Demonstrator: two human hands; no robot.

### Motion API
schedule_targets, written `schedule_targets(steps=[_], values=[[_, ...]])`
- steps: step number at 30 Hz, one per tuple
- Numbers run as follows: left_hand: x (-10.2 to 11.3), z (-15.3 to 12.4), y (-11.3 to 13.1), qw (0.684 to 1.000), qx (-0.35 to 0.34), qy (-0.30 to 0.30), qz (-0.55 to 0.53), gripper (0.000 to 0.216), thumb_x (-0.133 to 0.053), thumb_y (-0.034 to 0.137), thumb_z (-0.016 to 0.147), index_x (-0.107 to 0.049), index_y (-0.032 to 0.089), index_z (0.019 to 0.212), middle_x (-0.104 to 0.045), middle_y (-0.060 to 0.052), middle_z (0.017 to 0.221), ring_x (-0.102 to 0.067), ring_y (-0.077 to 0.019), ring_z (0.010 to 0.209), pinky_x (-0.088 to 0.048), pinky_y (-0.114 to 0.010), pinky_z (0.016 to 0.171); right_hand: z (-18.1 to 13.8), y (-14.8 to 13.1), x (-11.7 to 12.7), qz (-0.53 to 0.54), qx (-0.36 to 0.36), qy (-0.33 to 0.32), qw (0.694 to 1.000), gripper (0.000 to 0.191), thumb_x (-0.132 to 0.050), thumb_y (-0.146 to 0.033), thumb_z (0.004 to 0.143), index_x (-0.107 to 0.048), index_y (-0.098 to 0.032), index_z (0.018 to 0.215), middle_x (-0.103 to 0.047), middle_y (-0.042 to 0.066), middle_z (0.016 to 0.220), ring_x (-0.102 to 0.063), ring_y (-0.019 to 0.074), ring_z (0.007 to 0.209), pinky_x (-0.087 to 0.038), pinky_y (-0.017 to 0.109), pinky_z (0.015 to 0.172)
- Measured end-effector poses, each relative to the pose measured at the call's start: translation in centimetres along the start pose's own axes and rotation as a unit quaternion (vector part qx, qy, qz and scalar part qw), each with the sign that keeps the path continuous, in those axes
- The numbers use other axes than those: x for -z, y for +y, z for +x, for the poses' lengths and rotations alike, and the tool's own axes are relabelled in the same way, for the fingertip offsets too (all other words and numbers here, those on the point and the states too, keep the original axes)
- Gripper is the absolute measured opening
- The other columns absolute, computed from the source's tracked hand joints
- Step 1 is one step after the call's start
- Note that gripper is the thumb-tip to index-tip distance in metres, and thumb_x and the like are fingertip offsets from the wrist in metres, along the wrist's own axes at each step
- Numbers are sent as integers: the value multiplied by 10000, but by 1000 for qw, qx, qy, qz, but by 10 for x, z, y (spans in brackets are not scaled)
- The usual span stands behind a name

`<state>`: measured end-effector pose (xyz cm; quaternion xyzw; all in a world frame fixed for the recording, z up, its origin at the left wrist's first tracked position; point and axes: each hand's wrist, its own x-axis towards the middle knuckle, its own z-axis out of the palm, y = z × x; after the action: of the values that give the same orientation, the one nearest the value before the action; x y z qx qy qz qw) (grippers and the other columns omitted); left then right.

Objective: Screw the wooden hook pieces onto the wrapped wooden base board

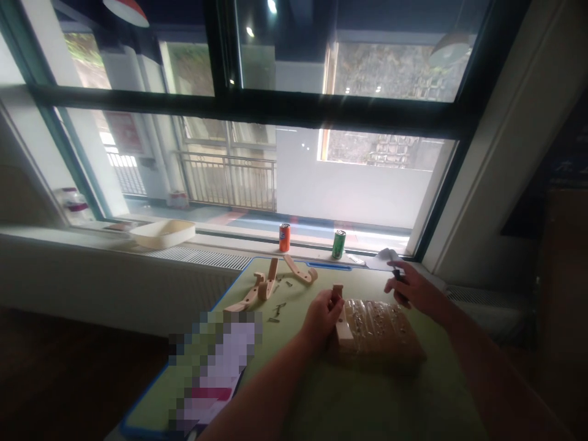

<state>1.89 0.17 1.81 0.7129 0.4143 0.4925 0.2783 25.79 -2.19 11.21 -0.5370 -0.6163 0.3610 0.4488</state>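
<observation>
And here a wooden hook is being steadied against the near left edge of a tape-wrapped block on the green table, its upper end pinched between thumb and fingers of the left hand. Over on the right, a dark-handled tool is gripped in the curled right hand, held clear of the block. A positioning step, by the look of it: the hook must be kept from slipping, and a screw will be needed at its hole before the tool can be used. Screws are scattered to the left, near the loose hooks. The tool's tip cannot be made out, the hook is partly covered by fingers, and the lower left of the table is lost behind pixelation.
</observation>
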Motion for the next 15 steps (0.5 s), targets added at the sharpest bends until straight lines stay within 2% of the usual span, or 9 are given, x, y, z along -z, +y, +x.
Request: schedule_targets(steps=[1, 2, 5, 6, 8, 10, 12, 15], values=[[0, 0, 0, 1000, 0, -3, -1, 227, -498, 367, 793, -566, 151, 777, -543, -22, 729, -475, -122, 623, -367, -238, 592, 0, -21, -2, -39, 18, -58, 997, 638, -593, -361, 721, -351, -241, 1300, -655, 21, 790, -451, 84, 398, -341, 227, 375], [0, 0, -1, 1000, -2, -6, -1, 226, -493, 364, 797, -572, 153, 789, -548, -24, 737, -479, -123, 626, -371, -239, 594, 0, -41, -4, -77, 39, -88, 992, 624, -586, -358, 737, -357, -257, 1309, -658, 19, 794, -449, 75, 399, -351, 223, 389], [2, 1, -2, 1000, -21, -13, -5, 209, -469, 327, 816, -596, 160, 816, -568, -38, 803, -514, -137, 697, -396, -251, 650, -2, -86, -10, -187, 109, -114, 970, 378, -529, -380, 792, -566, -235, 1139, -575, -25, 568, -440, 76, 400, -337, 209, 408], [2, 1, -2, 1000, -27, -14, -8, 207, -458, 310, 823, -603, 162, 814, -572, -42, 826, -524, -143, 731, -402, -256, 678, -4, -96, -13, -204, 132, -120, 963, 357, -519, -381, 801, -582, -240, 1123, -579, -18, 588, -452, 81, 423, -349, 210, 420], [3, 1, -2, 999, -30, -16, -11, 216, -440, 286, 834, -614, 163, 798, -573, -45, 845, -533, -151, 779, -405, -263, 718, -9, -106, -19, -215, 181, -143, 949, 397, -539, -343, 791, -547, -264, 1181, -638, 19, 819, -509, 93, 514, -395, 215, 460], [4, 2, -2, 999, -25, -19, -16, 232, -434, 287, 841, -618, 159, 783, -570, -45, 838, -532, -153, 783, -406, -264, 718, -17, -110, -27, -234, 235, -162, 929, 503, -564, -259, 763, -481, -295, 1258, -627, 31, 997, -543, 108, 600, -432, 222, 510], [5, 2, -3, 999, -19, -23, -22, 249, -439, 304, 844, -619, 152, 764, -564, -44, 825, -527, -150, 768, -408, -262, 704, -24, -109, -35, -253, 278, -177, 910, 564, -541, -167, 746, -457, -317, 1284, -621, 25, 1056, -574, 135, 705, -462, 239, 598], [5, 3, -2, 999, -10, -26, -36, 274, -447, 328, 846, -616, 141, 738, -557, -45, 821, -521, -143, 746, -413, -256, 682, -26, -105, -43, -247, 298, -223, 895, 503, -490, -113, 742, -549, -313, 1200, -651, 16, 998, -591, 176, 832, -469, 267, 705]])
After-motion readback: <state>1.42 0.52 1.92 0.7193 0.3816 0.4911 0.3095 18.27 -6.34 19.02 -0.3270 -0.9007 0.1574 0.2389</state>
